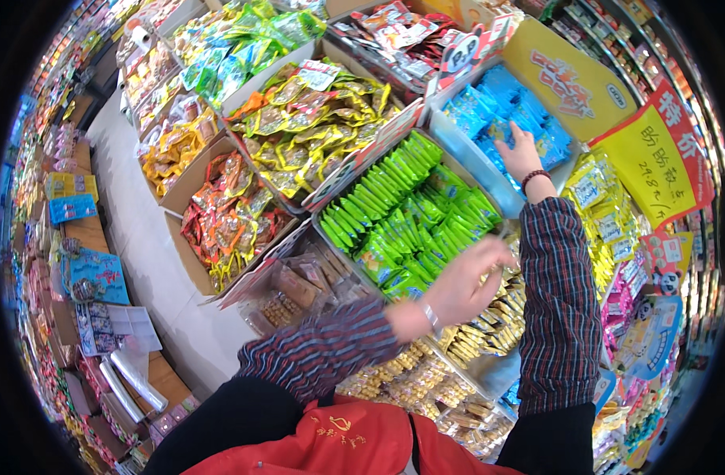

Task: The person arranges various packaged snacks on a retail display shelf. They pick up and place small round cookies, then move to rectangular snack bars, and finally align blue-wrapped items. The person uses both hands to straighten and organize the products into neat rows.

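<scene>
My right hand [521, 155] rests with spread fingers on the blue snack packets [502, 113] in a clear plastic bin [457, 145]; no packet shows in its grip. My left hand [466, 285], slightly blurred, hovers over the near right edge of the bin of green packets [407, 219], its fingers curled. Whether it holds anything cannot be told. The green packets stand in tight rows. Below the left hand lie gold-wrapped packets [493, 326] in another bin.
Cardboard boxes of yellow-edged packets [315, 124] and orange-red packets [225, 214] stand at the left. Yellow packets [603, 202] and a red and yellow price sign [656, 154] are at the right. Beyond the grey aisle floor [154, 255] is another display with plastic-bag rolls [138, 380].
</scene>
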The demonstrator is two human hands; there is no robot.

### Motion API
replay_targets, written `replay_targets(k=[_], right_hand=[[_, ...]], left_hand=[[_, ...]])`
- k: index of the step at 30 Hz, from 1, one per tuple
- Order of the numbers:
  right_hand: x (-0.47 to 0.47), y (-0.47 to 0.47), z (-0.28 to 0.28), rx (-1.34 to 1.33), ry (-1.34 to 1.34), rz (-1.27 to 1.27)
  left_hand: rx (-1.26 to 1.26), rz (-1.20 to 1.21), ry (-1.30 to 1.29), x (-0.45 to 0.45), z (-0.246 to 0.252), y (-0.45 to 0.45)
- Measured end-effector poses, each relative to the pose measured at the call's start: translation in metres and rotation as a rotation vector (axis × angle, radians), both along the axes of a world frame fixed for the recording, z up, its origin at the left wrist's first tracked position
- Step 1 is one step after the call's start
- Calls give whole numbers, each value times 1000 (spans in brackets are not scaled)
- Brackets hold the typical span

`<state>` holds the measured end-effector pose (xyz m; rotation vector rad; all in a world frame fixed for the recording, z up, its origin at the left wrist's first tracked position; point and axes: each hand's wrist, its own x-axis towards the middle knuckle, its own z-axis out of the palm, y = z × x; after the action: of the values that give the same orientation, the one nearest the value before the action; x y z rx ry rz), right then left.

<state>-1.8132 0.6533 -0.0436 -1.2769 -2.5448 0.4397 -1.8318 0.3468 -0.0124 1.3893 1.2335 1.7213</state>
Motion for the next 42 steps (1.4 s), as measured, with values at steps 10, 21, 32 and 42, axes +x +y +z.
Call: replay_targets(k=[10, 21, 32, 42], right_hand=[[3, 0, 8, 203, -141, -92], [-5, -3, 9, 176, -303, -128], [93, -398, 71, -299, 410, 652], [147, -538, 39, -131, 549, 689]], left_hand=[[-346, -132, -41, -18, -19, -161], [-442, -87, -89, -24, -31, -170], [-562, -381, -1437, -9, -18, -180], [-311, -739, -1507, 39, 8, -244]])
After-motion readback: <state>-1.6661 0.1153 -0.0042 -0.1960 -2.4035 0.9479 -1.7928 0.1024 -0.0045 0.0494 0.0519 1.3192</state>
